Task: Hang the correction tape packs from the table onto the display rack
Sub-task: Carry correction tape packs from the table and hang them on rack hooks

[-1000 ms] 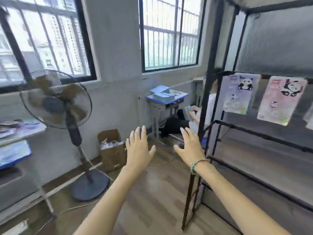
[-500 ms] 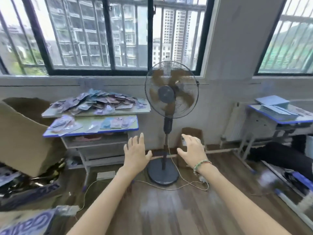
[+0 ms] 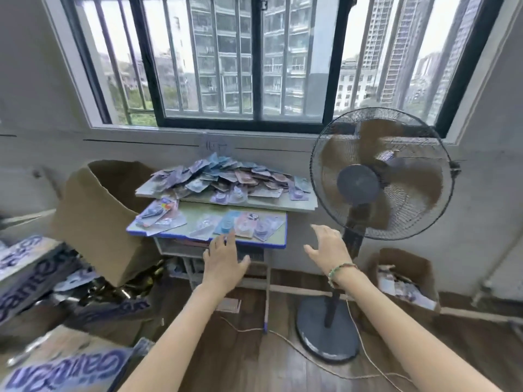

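A heap of correction tape packs [image 3: 226, 179] in blue, pink and purple covers the back of a small desk under the window. More packs [image 3: 240, 226] lie in a row on the blue-edged table [image 3: 278, 244] in front. My left hand [image 3: 223, 261] is stretched out, fingers straight, just short of the table's front edge and holds nothing. My right hand [image 3: 329, 248] reaches forward to the right of the table, fingers relaxed and empty, a beaded bracelet on its wrist. The display rack is out of view.
A standing fan [image 3: 379, 179] is right of the table, its base [image 3: 328, 329] and cable on the wooden floor. A big open cardboard box [image 3: 99, 219] leans at the left over printed boxes. A smaller box [image 3: 404, 278] with packs sits at the right wall.
The view has swung left from the rack, past the fan, to the table of packs. Both empty hands stay outstretched and are closer to the table's front edge.
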`<state>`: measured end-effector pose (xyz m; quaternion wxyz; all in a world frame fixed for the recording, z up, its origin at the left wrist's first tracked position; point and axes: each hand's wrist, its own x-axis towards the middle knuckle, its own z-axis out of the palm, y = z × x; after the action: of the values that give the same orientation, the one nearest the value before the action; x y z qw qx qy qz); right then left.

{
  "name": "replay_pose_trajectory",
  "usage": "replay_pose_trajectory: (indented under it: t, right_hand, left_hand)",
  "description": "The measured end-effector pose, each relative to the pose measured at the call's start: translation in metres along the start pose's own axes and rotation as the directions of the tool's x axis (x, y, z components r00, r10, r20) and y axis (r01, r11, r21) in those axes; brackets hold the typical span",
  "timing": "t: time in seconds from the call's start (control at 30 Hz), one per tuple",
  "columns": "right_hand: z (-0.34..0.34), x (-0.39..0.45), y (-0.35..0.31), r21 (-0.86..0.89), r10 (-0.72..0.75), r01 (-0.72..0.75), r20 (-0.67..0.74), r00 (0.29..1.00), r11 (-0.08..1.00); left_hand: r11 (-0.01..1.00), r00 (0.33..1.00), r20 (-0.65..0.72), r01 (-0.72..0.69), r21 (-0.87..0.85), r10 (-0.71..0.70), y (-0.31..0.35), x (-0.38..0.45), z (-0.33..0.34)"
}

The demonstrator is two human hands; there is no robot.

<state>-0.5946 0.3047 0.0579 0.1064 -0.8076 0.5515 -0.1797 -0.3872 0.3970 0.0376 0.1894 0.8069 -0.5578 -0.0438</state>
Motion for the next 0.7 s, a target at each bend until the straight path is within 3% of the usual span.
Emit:
replay_pose_trajectory:
  t: [0.2, 0.4, 0.7]
  right_hand:
    - [0.048, 0.074, -0.012, -0.007, -0.018, 0.019, 0.15, 0.989, 1.0]
    - [0.109, 0.144, -0.034, 0.01, 0.046, -0.05, 0.248, 0.968, 0.999]
    - [0.206, 0.281, -0.093, 0.017, 0.275, -0.297, 0.334, 0.902, 0.955]
  left_hand:
    - [0.986, 0.987, 0.003, 0.163, -0.02, -0.163, -0.043, 0.053, 0.02]
    - [0.974, 0.974, 0.042, 0.223, -0.047, -0.221, -0.086, 0.129, 0.043]
    - [0.975, 0.973, 0.113, 0.212, -0.068, -0.203, -0.173, 0.283, 0.057]
